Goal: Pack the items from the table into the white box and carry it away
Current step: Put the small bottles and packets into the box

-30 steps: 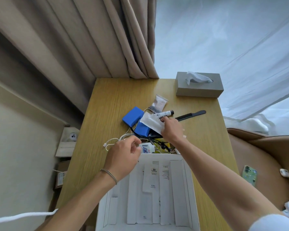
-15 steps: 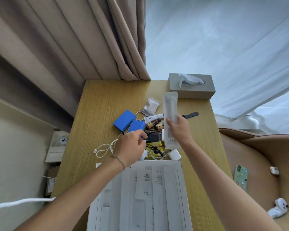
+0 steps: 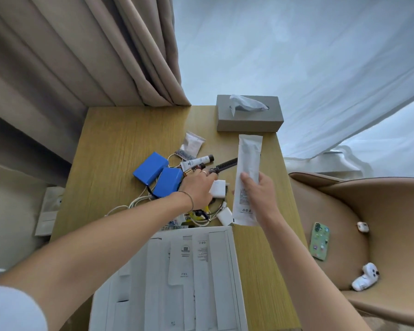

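Note:
The open white box (image 3: 236, 271) lies at the table's near edge with several white packets flat inside. My right hand (image 3: 258, 191) holds a long white packet (image 3: 248, 163) upright above the table, just beyond the box. My left hand (image 3: 197, 187) reaches over the pile, fingers curled at the near end of a black comb (image 3: 225, 164); whether they grip it is unclear. Two blue packs (image 3: 151, 170) lie left of that hand. A white tube (image 3: 196, 161), a small sachet (image 3: 192, 145), white chargers (image 3: 218, 189) and tangled cables (image 3: 134, 203) make up the pile.
A grey tissue box (image 3: 249, 117) stands at the table's far right corner. Curtains hang behind the wooden table (image 3: 120, 139). To the right is a tan chair (image 3: 380, 211) holding a green phone (image 3: 320, 240) and small white toys (image 3: 366, 279).
My right hand lifted the long white packet off the pile and holds it upright. My left hand moved from the cables near the box forward and right to the comb.

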Tool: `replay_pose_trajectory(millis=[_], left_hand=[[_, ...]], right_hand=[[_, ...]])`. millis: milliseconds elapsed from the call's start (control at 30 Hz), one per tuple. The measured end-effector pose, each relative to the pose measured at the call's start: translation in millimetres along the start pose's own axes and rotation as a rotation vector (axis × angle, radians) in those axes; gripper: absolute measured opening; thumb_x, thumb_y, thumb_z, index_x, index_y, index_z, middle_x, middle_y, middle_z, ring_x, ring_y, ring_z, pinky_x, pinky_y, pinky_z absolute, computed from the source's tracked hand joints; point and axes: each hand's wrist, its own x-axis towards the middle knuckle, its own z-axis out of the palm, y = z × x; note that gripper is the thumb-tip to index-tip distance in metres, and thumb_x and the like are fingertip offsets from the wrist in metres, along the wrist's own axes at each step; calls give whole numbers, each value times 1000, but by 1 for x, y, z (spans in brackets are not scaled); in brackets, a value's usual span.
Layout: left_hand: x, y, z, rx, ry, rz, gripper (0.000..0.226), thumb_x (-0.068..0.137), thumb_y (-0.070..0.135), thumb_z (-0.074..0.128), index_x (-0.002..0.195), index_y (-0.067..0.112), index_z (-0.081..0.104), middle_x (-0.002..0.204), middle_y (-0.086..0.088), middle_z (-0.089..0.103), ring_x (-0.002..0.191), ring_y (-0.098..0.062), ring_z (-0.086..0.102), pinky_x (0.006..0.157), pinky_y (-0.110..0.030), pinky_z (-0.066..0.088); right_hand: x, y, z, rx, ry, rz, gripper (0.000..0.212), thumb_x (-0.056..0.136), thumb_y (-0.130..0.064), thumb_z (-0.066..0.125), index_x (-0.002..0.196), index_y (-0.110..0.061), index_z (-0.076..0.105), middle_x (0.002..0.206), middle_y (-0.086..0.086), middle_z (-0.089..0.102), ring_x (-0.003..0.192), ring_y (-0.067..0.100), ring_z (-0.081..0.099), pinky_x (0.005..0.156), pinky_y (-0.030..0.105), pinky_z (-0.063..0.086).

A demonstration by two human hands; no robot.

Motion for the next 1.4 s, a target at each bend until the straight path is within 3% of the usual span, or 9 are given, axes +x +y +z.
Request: replay_pose_trajectory(millis=[100, 200, 400, 600, 800, 900, 1000, 1167, 1400], left_hand=[[13, 5, 11, 176, -18, 42, 56, 83, 36, 62, 135, 22, 44, 127, -7, 55, 115, -27, 49, 92, -41, 47], [24, 13, 18, 329, -3, 84, 57, 80, 39, 64, 132, 22, 46, 123, -5, 58, 112, -27, 50, 87, -40, 41], [37, 27, 23, 340, 46, 70, 43, 79, 34, 65, 118, 20, 54, 113, -5, 62, 104, -27, 54, 86, -39, 40], [17, 26, 6, -73, 199, -39, 53, 75, 55, 68, 113, 21, 52, 102, -2, 64, 91, -25, 61, 72, -35, 44], [-38, 5, -31, -620, 261, -206, 62, 72, 46, 77, 125, 24, 54, 100, -2, 66, 89, -22, 63, 74, -35, 53], [-70, -9, -41, -714, 350, -302, 57, 75, 43, 75, 125, 26, 54, 92, -2, 66, 84, -21, 64, 74, -35, 54], [-102, -22, -45, -812, 414, -380, 51, 76, 39, 77, 121, 23, 58, 86, 3, 63, 82, -20, 64, 74, -34, 53], [-152, -36, -47, -922, 485, -418, 39, 77, 33, 79, 111, 24, 61, 76, 10, 60, 69, -11, 60, 65, -26, 49], [-202, -36, -45, -981, 509, -440, 46, 69, 40, 77, 110, 24, 63, 77, 9, 65, 66, -8, 61, 67, -29, 52]], right_hand=[[-6, 0, -4, 28, 9, 26, 22, 100, -22, 60, 97, 0, 64, 82, 18, 65, 72, 32, 67, 62, 41, 58], [-13, 1, -9, 60, 21, 63, 16, 98, -23, 61, 87, -13, 65, 78, 12, 66, 76, 39, 69, 68, 47, 57], [-31, 0, -16, 124, 2, 85, 16, 98, -24, 62, 84, -17, 67, 69, 3, 69, 65, 25, 69, 62, 39, 57], [-57, -5, -13, 103, -61, 61, 27, 101, -29, 58, 90, -6, 67, 63, -5, 66, 54, 10, 64, 48, 21, 50], [-97, -3, 5, 54, -130, 36, 35, 95, -32, 62, 85, 1, 68, 73, 10, 66, 66, 21, 63, 63, 38, 51], [-122, 9, 17, -48, -199, 22, 39, 94, -33, 64, 84, 4, 67, 75, 21, 67, 64, 28, 64, 62, 42, 50], [-139, 24, 31, -197, -320, 49, 29, 97, -27, 63, 84, -3, 73, 81, 17, 74, 75, 37, 71, 63, 45, 55], [-149, 49, 58, -468, -494, 195, 17, 95, -22, 62, 94, -11, 75, 81, 6, 77, 58, 12, 66, 54, 25, 53], [-144, 90, 86, -683, -635, 256, 15, 94, -20, 62, 109, -17, 64, 99, 4, 74, 67, 13, 70, 56, 27, 56]])
